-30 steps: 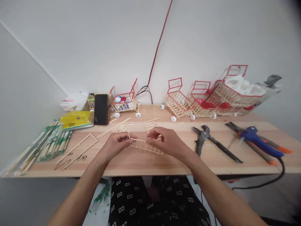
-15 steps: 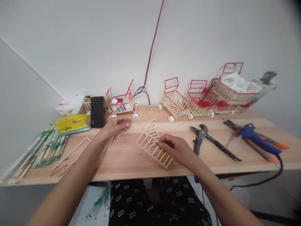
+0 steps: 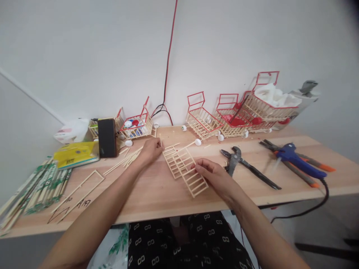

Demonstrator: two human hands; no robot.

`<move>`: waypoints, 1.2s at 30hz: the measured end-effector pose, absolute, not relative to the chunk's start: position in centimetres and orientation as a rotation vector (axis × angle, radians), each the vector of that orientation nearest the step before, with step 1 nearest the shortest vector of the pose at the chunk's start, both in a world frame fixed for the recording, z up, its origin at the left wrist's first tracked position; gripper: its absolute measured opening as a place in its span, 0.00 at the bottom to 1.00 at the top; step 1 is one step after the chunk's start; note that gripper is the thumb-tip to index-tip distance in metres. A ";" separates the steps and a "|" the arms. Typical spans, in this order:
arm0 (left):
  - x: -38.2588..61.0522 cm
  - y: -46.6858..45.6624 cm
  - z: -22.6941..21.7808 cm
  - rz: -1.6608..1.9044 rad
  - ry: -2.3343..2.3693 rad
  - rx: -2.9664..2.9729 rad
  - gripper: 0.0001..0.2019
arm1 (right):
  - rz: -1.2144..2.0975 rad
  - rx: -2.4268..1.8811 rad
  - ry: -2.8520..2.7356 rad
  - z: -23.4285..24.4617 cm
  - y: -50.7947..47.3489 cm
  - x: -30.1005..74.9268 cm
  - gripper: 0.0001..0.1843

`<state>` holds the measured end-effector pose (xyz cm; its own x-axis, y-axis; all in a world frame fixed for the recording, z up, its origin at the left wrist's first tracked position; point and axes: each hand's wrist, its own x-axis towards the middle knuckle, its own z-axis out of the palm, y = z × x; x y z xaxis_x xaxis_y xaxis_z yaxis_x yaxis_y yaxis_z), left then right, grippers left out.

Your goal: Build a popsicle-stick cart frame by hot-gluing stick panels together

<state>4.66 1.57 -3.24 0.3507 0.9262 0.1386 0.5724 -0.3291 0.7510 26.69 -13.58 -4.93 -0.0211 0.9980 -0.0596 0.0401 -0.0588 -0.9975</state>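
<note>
My right hand (image 3: 211, 172) pinches a ladder-like panel (image 3: 197, 183) of thin wooden sticks by its right edge, tilted above the table. A second slatted stick panel (image 3: 171, 164) lies behind and to the left of it, partly overlapped; whether the two are joined I cannot tell. My left hand (image 3: 153, 150) is closed, with its fingertips around a thin stick end at the far left corner of that second panel. Loose wooden sticks (image 3: 123, 163) lie on the table beside my left wrist.
Miniature stick carts (image 3: 203, 122) with red trim line the wall. Pliers (image 3: 234, 158) and a blue glue gun (image 3: 298, 160) lie at right. At left are a black phone-like slab (image 3: 107, 138), a yellow packet (image 3: 75, 154), wrapped sticks (image 3: 49, 186) and a three-sided stick frame (image 3: 97, 175).
My left hand has moved right from the loose sticks to the panel's far corner and closed. The panels have shifted, and the second one shows more plainly. The view has turned slightly right.
</note>
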 end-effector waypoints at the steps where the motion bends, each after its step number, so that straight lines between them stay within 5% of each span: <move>1: 4.6 1.4 -3.1 0.763 1.293 2.003 0.02 | 1.277 -1.262 -1.195 -5.0 -13.6 26.7 0.19; 23: 0.2 -0.1 -2.4 0.501 0.921 1.167 0.13 | 1.412 -1.233 -1.227 -5.2 -14.7 27.7 0.20; 36: -0.7 -0.7 -2.1 0.563 0.882 1.358 0.14 | 0.903 -1.333 -1.750 -0.3 -14.2 28.9 0.12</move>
<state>-0.73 -0.74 -2.12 0.5744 0.7907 -0.2116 0.1409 0.1592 0.9771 28.88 -14.15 -0.33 -0.1815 0.9731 0.1421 0.4478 0.2105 -0.8690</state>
